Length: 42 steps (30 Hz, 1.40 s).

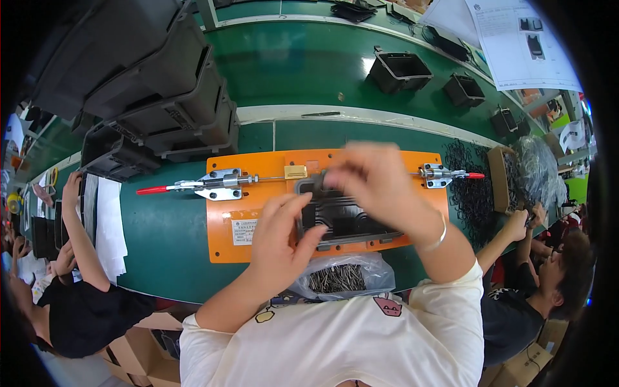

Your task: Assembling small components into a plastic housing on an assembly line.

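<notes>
Nearest of all, a cream shirt [342, 342] with small cartoon prints fills the bottom edge, and both bare forearms rise from it toward the bench. Just beyond its collar lies a clear plastic bag [338, 276] of thin dark metal pins, touching the near edge of an orange fixture plate [258, 213] that sits on the green table [167, 238].

On the plate rests a dark grey moulded frame [351, 226] with rectangular openings, lying flat at the plate's middle. The left hand [280, 242] is spread loosely over the frame's left end, fingers [293, 206] half curled and thumb resting near its edge; it touches the part but does not clamp it. The right hand [374, 180], with a thin bracelet on the wrist, hovers over the frame's far edge with fingertips [332, 175] pinched together. It is blurred, so whether anything small sits between those fingertips cannot be told.

A red-handled toggle clamp [200, 186] is bolted at the plate's left side, a smaller one [445, 175] at the right, and a small brass block [296, 171] stands between them.

Stacked dark bins [161, 97] sit far left. A heap of black rings [471, 187] lies right of the plate, beside a cardboard box [500, 177]. Other people work at both sides.
</notes>
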### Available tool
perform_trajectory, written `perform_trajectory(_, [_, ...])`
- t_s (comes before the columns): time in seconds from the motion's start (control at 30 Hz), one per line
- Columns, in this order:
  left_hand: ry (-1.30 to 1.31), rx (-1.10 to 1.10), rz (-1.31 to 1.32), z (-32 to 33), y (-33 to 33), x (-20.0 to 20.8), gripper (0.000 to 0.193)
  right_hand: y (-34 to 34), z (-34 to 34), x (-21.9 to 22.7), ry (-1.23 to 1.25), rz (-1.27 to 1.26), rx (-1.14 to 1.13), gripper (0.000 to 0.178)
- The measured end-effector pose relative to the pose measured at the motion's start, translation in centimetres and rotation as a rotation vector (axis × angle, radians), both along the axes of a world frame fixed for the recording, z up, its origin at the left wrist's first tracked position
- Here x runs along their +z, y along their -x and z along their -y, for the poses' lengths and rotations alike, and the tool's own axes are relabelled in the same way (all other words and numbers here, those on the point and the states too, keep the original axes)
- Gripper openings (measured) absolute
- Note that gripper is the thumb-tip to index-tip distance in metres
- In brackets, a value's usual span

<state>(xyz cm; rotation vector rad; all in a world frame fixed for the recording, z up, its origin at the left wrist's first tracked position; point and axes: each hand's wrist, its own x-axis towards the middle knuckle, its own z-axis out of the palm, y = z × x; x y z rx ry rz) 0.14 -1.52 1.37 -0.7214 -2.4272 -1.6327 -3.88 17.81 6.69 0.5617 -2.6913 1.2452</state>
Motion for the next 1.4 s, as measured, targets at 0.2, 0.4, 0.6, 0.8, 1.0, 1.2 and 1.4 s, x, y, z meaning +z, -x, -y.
perform_trajectory(0.2, [0.300,-0.055,-0.236,-0.1,0.3,-1.3,0.043,5.1,0.3,-0.9,-0.206,0.178,0.033,0.012])
perform_trajectory(0.4, [0.269,-0.076,-0.212,-0.3,0.5,-1.8,0.032,6.9,0.4,-1.6,-0.286,0.297,0.163,0.014])
perform_trajectory(0.6, [0.271,-0.073,-0.222,-0.7,0.4,-1.8,0.026,7.0,1.0,-1.8,-0.388,0.109,0.246,0.018])
perform_trajectory(0.8, [0.280,-0.040,-0.242,-0.9,0.1,-1.5,0.025,6.3,0.5,-1.6,-0.230,0.370,0.065,0.025])
perform_trajectory(1.0, [0.340,-0.394,-0.393,0.8,-3.0,-0.6,0.020,2.3,-0.9,-0.6,-0.154,0.160,-0.049,0.017])
perform_trajectory(1.2, [0.846,-0.592,-0.597,-0.6,-4.6,1.3,0.018,0.1,-2.6,-0.3,-0.216,0.101,-0.091,0.012])
perform_trajectory(1.4, [0.844,-0.749,-0.615,-0.1,-3.5,1.1,0.015,-1.2,-4.3,-0.7,-0.085,0.153,-0.127,0.013])
